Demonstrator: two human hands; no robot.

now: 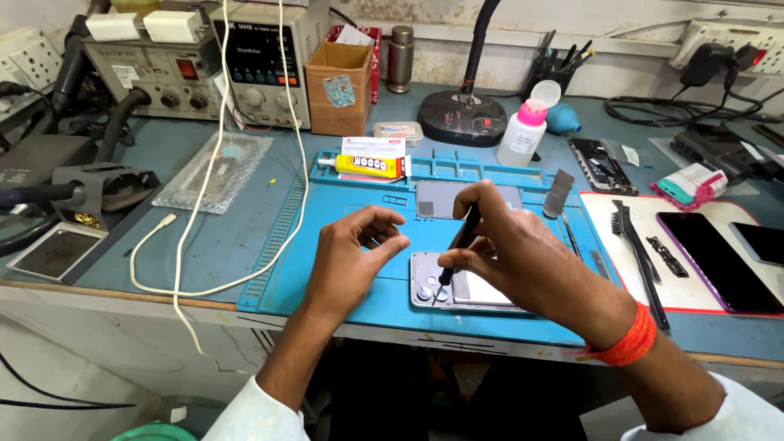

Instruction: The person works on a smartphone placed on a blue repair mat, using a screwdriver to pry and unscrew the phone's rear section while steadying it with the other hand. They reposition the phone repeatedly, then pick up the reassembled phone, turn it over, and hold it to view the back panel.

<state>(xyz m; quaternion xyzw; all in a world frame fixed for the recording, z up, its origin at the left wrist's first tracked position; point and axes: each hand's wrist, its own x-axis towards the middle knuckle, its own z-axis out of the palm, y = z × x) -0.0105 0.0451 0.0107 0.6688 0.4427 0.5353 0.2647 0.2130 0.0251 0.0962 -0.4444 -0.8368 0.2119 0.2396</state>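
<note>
Phone, silver back up (465,287), lies on the blue silicone work mat (343,245), long axis left to right, camera end nearest the left hand (351,253). Right hand (498,245) pinches a black screwdriver (457,245), tip on that camera corner. Left hand hovers just beside, fingers loosely curled, holding nothing. Yellow glue tube (363,166) sits behind.

your left hand (351,253) hovers with its fingers loosely curled, thumb and forefinger nearly meeting; your right hand (510,249) is pinched tight, wrist bent downward.
</note>
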